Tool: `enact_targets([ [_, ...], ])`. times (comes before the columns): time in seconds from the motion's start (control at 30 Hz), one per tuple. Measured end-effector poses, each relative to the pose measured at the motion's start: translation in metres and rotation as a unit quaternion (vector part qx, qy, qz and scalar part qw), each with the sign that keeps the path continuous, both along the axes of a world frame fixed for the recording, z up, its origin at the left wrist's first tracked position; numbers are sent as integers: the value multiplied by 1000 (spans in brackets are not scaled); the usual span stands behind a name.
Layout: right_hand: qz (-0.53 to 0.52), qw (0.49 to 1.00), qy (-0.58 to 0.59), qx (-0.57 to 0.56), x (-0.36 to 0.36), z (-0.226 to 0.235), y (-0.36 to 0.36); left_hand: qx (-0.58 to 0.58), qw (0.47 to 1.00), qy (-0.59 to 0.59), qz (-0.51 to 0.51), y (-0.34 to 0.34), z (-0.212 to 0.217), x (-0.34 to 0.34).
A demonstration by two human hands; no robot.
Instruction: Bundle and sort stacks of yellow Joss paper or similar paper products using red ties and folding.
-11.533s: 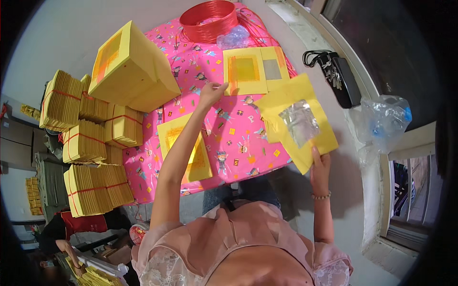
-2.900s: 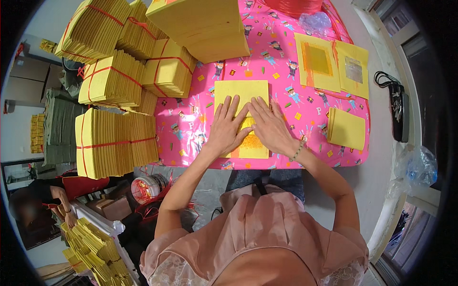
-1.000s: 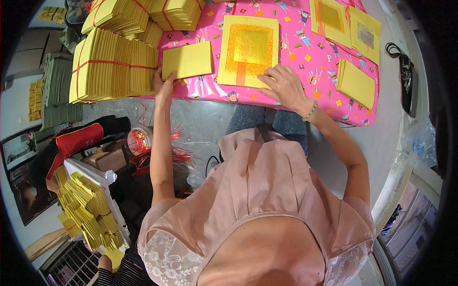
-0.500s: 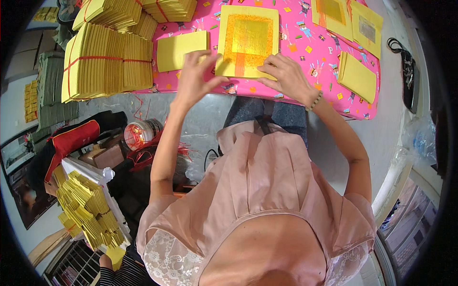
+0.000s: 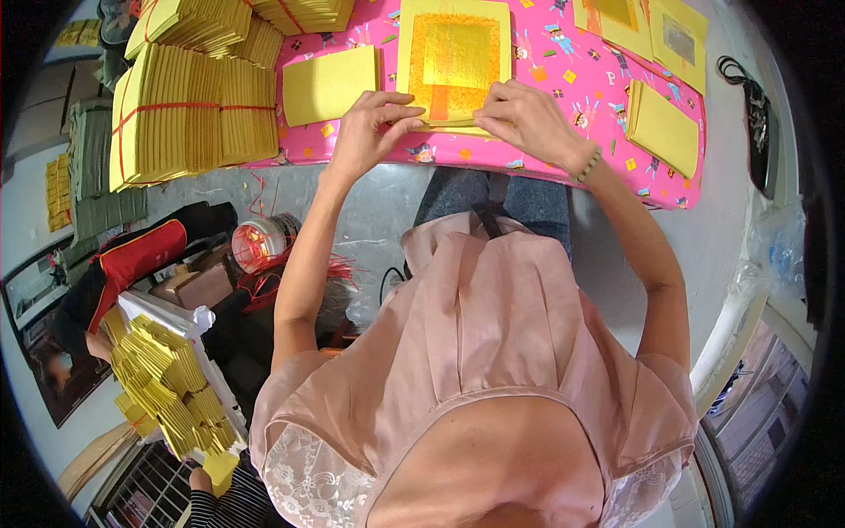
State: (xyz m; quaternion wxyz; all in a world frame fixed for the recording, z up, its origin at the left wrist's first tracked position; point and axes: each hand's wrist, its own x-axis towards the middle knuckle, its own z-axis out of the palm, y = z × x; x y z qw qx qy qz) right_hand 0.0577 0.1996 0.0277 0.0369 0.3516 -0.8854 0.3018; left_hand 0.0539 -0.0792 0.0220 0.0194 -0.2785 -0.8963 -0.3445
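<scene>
A stack of yellow paper sheets (image 5: 458, 48) lies on the pink printed tablecloth (image 5: 563, 79) in front of me. Its top sheet carries a shiny gold square inside an orange border. Both my hands are at its near edge, which is raised slightly off the layer below. My left hand (image 5: 374, 132) pinches the near left corner between thumb and fingers. At the near right part of the same edge, my right hand (image 5: 532, 119), with a beaded bracelet on the wrist, pinches the paper too. A folded yellow paper (image 5: 330, 85) lies just left of the sheets.
Thick yellow paper bundles (image 5: 167, 114) tied with red string stand at the table's left. Folded yellow papers (image 5: 664, 132) lie right. Below left are a tub (image 5: 260, 242) with red strings and a box of yellow papers (image 5: 167, 378), with another person's hand (image 5: 201, 480) beside it.
My left hand has moved right and closed on the near left corner. The sheets' near edge has lifted. At lower left, another person's arm now reaches to the box.
</scene>
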Motion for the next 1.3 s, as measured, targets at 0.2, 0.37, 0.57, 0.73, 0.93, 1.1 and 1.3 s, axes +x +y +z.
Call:
enact_targets([
  [0.2, -3, 999, -47, 1, -1, 1, 0, 24, 999, -13, 26, 2, -2, 3],
  [0.37, -5, 998, -63, -8, -3, 0, 0, 19, 999, -12, 30, 3, -2, 1],
  [0.57, -13, 997, -79, -18, -3, 1, 0, 15, 1000, -2, 27, 1, -4, -1],
  [0.73, -12, 996, -82, -17, -3, 0, 1, 11, 999, -16, 32, 2, -3, -2],
  [0.93, -11, 996, -84, -35, -2, 0, 0, -1, 999, -25, 33, 2, 0, -3],
  [1.1, -15, 996, -82, -30, -2, 1, -1, -11, 999, -27, 40, 3, 2, -3],
  [1.3, -17, 999, 41, -12, 11, 3, -4, 14, 998, -30, 47, 4, 5, -2],
])
